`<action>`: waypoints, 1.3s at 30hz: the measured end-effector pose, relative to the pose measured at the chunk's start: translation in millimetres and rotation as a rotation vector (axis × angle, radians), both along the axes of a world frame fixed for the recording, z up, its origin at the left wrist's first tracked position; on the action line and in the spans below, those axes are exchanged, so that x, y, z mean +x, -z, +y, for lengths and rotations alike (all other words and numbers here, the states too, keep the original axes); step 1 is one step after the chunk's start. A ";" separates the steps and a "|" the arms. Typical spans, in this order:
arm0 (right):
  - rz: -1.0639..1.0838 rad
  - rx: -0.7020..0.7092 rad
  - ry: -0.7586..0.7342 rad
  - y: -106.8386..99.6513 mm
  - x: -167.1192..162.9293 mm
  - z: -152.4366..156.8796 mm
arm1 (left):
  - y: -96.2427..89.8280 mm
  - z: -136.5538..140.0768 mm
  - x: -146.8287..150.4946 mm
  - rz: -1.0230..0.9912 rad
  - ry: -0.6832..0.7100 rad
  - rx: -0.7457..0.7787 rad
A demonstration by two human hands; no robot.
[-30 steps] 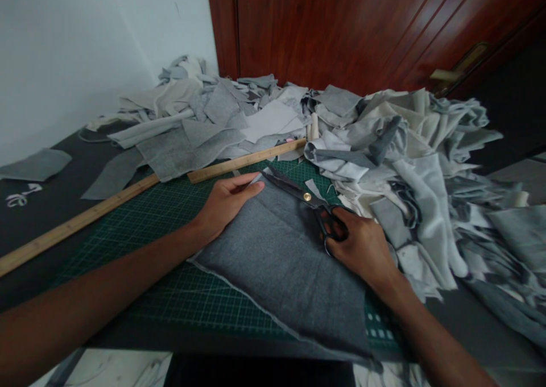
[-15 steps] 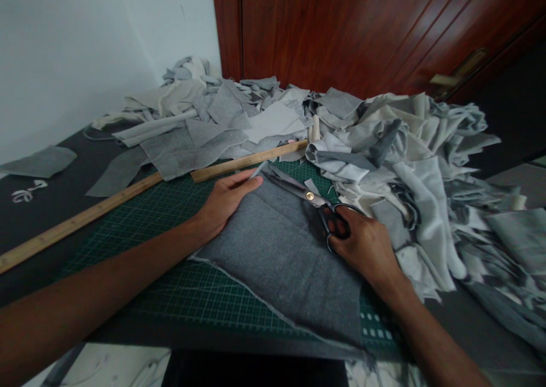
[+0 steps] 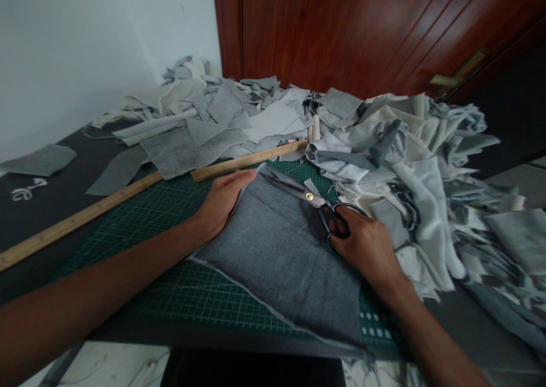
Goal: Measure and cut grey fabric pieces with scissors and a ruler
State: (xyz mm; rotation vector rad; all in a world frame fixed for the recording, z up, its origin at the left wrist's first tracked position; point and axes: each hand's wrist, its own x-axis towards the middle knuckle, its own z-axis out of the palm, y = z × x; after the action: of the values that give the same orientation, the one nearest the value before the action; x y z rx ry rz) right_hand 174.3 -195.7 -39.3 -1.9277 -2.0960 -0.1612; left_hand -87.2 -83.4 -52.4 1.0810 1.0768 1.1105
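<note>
Single head-worn view, at close range, looks from above the near edge of the flat green, white-gridded cutting mat (image 3: pixel 187 296), forward and down, towards the red-brown panelled wooden door (image 3: pixel 341 34) beyond it.

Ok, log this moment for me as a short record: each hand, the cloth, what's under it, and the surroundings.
Left: left hand, fingers at the far corner of the dark grey cloth
Right: right hand, holding black-handled scissors, tips near that corner
Cloth: spread over a green cutting mat
Support: dark table under the mat
Beyond the cloth: wooden strips
Heaped: grey and off-white fabric pieces, behind and to the right
Background: reddish-brown door, pale wall
</note>
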 end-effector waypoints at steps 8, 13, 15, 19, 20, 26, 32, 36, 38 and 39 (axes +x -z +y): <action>0.002 0.026 -0.004 1.0 -0.4 -0.7 | 0.7 -0.2 -2.1 0.009 0.014 0.043; 0.002 0.048 -0.003 2.6 -3.1 -1.5 | 2.1 0.6 -3.4 0.054 0.013 0.113; -0.010 0.050 0.005 2.8 -4.8 -1.9 | 2.3 1.2 -3.2 0.068 0.005 0.110; -0.038 0.055 0.013 2.3 -7.7 -2.9 | -0.6 0.0 -2.2 0.020 0.008 0.025; -0.044 0.059 0.014 2.1 -8.2 -3.2 | -1.9 -0.7 -2.1 -0.008 0.014 -0.001; -0.071 0.101 0.004 2.3 -9.6 -4.0 | -6.5 -2.2 -1.4 -0.086 0.018 -0.059; -0.081 0.126 -0.012 3.5 -10.3 -3.7 | -2.8 -0.3 -0.1 -0.071 0.014 -0.058; -0.075 0.119 -0.011 5.3 -10.9 -3.9 | 0.2 1.1 -1.6 0.009 0.008 -0.017; -0.066 0.112 -0.010 6.9 -11.9 -4.3 | 2.0 2.9 -3.4 0.080 0.005 0.060; -0.058 0.108 -0.008 7.7 -12.6 -4.6 | 3.0 4.0 -4.6 0.126 0.000 0.112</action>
State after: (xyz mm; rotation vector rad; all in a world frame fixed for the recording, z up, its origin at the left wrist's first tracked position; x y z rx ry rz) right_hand 161.7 -200.3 -47.0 -1.8734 -2.0858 -0.3255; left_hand -91.8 -79.4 -55.4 1.2538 1.1238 1.1260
